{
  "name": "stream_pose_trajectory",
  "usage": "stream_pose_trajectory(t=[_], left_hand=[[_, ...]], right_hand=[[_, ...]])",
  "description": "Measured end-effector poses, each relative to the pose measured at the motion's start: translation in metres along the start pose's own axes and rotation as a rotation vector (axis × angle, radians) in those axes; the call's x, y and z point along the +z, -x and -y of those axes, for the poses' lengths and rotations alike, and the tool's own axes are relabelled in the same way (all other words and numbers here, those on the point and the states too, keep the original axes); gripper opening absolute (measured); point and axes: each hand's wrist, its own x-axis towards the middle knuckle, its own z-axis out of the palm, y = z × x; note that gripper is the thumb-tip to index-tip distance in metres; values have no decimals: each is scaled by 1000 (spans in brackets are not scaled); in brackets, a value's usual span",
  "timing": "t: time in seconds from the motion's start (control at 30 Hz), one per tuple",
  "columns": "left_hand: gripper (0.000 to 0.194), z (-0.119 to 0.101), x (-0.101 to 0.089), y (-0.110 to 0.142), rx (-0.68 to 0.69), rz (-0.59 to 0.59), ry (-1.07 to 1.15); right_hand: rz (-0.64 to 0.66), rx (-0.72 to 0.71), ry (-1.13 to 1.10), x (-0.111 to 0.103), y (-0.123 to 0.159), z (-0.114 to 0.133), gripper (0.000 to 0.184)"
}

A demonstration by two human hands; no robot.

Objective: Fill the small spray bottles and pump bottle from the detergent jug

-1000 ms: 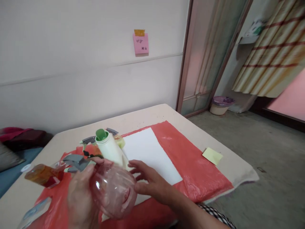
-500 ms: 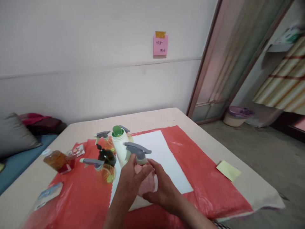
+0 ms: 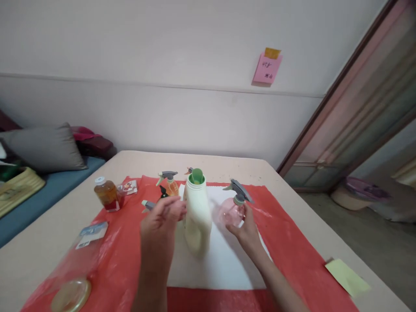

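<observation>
My right hand [image 3: 245, 232] grips the round, clear pink spray bottle [image 3: 232, 213] by its side; the bottle has a grey trigger head and is over the right part of a white sheet [image 3: 224, 260]. My left hand [image 3: 161, 221] is empty, fingers loosely apart and pointing toward a tall white bottle [image 3: 197, 212]. Whether it touches that bottle, I cannot tell. A green piece [image 3: 196, 175] sits in the white bottle's open mouth. Behind my left hand are an orange-tinted spray bottle [image 3: 172, 187], a dark pump bottle [image 3: 163, 192] and another grey trigger head [image 3: 148, 205], partly hidden.
Red plastic sheeting [image 3: 120, 260] covers much of the table [image 3: 136, 160]. On the left are an amber bottle [image 3: 107, 193] with a white cap, a clear packet [image 3: 92, 234] and a round lid [image 3: 71, 295]. A yellow sticky note [image 3: 347, 275] lies at the right edge.
The pink spray bottle has gone from both hands to my right hand alone, over the sheet's right side. My left hand has let go and moved left. The view has turned left.
</observation>
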Motion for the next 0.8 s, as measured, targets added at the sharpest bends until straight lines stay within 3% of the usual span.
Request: stream_pose_trajectory(t=[0.1,0.23,0.33,0.47,0.63,0.7,0.8], left_hand=[[27,-2,-13,-11,-18,-173,116],[25,-3,-22,-14,-31,-139,123],[22,-3,-25,-15,-33,-124,94],[22,0,-27,-20,3,-158,95],[26,4,-27,-24,-29,-150,97],[28,6,-28,-26,-36,-156,106],[26,8,-28,-30,-40,-181,132]], right_hand=[[-2,-18,27,38,-35,-7,85],[-19,-34,61,82,-77,-14,88],[-10,-37,102,103,-94,-20,87],[19,-34,150,114,-101,-25,83],[47,-53,187,98,-84,-17,98],[57,-83,204,73,-53,-18,97],[85,-143,247,11,22,-40,76]])
